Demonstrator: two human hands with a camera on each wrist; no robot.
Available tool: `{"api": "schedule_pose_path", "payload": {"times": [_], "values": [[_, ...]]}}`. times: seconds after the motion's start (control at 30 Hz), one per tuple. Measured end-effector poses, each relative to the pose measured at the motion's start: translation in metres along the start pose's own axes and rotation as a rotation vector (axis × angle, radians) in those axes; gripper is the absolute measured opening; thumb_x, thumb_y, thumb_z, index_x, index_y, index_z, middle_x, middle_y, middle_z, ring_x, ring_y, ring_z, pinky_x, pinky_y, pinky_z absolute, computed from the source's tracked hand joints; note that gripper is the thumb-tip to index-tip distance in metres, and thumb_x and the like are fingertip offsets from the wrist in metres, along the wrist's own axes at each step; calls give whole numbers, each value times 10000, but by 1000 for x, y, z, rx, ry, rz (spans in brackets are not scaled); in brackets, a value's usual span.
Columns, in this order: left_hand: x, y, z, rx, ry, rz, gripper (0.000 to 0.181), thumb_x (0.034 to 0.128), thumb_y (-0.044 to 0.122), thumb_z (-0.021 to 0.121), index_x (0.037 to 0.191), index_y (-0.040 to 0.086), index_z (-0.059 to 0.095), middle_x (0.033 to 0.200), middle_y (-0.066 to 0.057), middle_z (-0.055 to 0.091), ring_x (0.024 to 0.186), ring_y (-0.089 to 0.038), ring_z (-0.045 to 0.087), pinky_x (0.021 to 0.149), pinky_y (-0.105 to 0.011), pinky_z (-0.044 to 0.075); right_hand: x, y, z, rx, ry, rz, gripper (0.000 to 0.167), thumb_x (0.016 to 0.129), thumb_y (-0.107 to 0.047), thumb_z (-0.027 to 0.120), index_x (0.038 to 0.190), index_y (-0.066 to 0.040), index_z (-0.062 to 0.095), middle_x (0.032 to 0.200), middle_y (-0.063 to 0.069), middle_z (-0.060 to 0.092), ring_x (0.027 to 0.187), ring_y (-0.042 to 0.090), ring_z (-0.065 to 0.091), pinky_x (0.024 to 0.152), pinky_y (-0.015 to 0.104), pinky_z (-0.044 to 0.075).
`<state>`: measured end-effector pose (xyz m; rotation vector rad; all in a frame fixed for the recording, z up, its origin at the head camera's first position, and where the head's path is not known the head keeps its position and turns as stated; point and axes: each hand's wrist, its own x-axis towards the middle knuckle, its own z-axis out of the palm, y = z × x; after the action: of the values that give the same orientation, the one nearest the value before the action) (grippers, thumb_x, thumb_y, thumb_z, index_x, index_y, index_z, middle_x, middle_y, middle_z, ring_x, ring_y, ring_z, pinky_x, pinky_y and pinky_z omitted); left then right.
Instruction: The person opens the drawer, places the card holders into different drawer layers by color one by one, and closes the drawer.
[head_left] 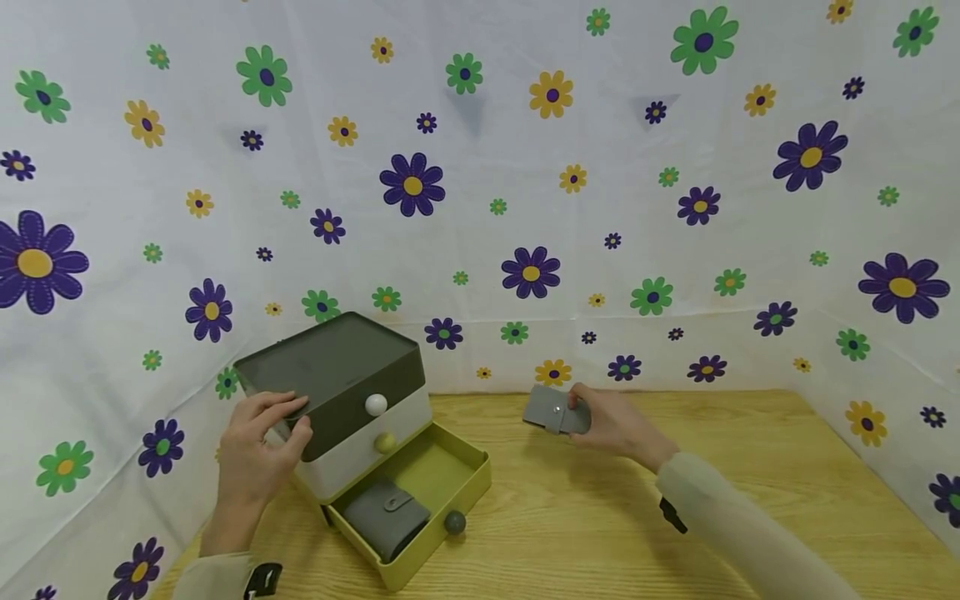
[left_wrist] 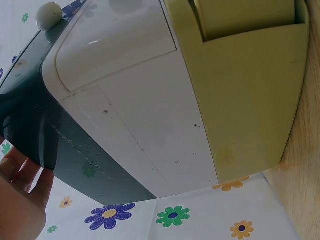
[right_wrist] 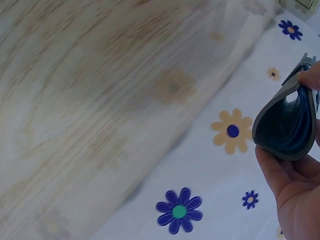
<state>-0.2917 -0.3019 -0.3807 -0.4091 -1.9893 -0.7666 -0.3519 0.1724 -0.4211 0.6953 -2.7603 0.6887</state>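
Note:
My right hand (head_left: 611, 423) pinches a small grey snap-strap wallet (head_left: 546, 408) above the back of the table. In the right wrist view, the wallet (right_wrist: 260, 122) bulges at its end, with dark layers visible inside, between the thumb and fingers. My left hand (head_left: 255, 450) rests at the near left corner of a small drawer unit (head_left: 330, 367). Its fingertips touch the dark green top section (left_wrist: 30, 125) in the left wrist view. The yellow-green bottom drawer (head_left: 450, 454) stands pulled out, and a darker grey wallet (head_left: 386, 517) with a strap lies in it.
The unit's white middle drawer (head_left: 360, 458) and dark top drawer are closed, each with a round knob. A dark knob (head_left: 454, 523) sticks out from the bottom drawer's front. A flower-printed sheet (head_left: 480, 250) hangs behind and beside the wooden table (head_left: 600, 517).

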Motion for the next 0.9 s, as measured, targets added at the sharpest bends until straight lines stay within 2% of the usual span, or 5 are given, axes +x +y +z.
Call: {"api": "schedule_pose_path", "payload": {"times": [0.27,0.5,0.9], "values": [[-1,1,0,5,2,4,261,750,47,689,993,-22,752,1055,-192,661,1037,-344,523,937,-48,248,10,-27,6,14,-57,-121,421,750,-228,794,1071,-197,522,1067,33,665,825,133,577,674,260,493],[-1,0,2,4,18,16,255,747,31,686,987,-26,752,1055,-196,667,1033,-340,521,947,-54,249,22,-51,13,13,-74,-238,420,748,-255,782,1080,-195,533,1051,-15,650,843,111,575,704,240,496],[-1,2,2,-2,29,31,255,744,35,678,979,-31,752,1039,-203,672,1018,-352,524,943,-60,255,34,-89,20,33,-119,-303,435,749,-233,776,1122,-197,555,1103,-27,654,850,88,578,716,201,490]]}}
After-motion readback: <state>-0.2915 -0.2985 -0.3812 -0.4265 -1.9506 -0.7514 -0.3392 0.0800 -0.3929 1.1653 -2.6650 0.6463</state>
